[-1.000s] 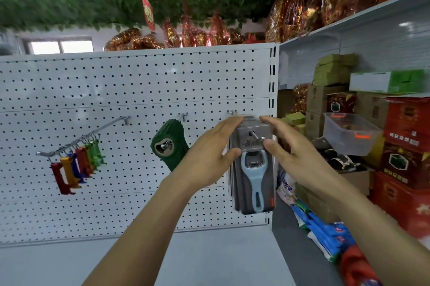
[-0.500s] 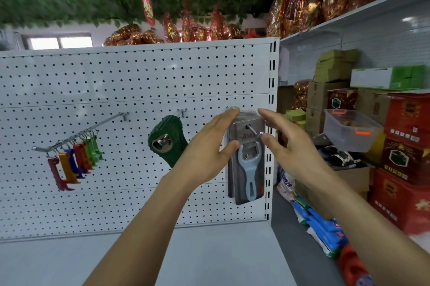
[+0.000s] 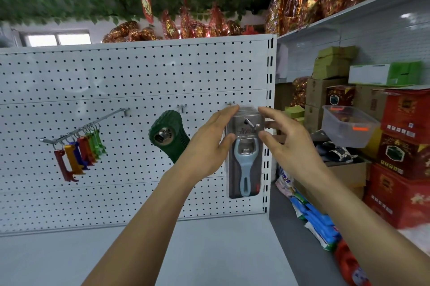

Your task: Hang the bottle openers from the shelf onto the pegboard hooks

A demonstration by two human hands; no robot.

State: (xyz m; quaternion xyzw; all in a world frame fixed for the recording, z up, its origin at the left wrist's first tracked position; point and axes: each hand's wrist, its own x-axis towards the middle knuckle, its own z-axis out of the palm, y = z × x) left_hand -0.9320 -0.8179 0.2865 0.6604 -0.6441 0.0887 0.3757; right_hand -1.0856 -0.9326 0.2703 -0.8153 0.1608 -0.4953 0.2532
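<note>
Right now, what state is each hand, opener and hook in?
left hand: fingers straight, touching the pack's left edge
right hand: open, fingers loosely bent beside the pack's right edge
blue opener pack: upright, hung on its hook
right hook: loaded, tip poking through the pack
green opener: hanging tilted on the middle hook
coloured keychain openers: bunched near the long hook's outer end
clear plastic tub: lid on

Bright overhead striplight, soft wide-angle edges
</note>
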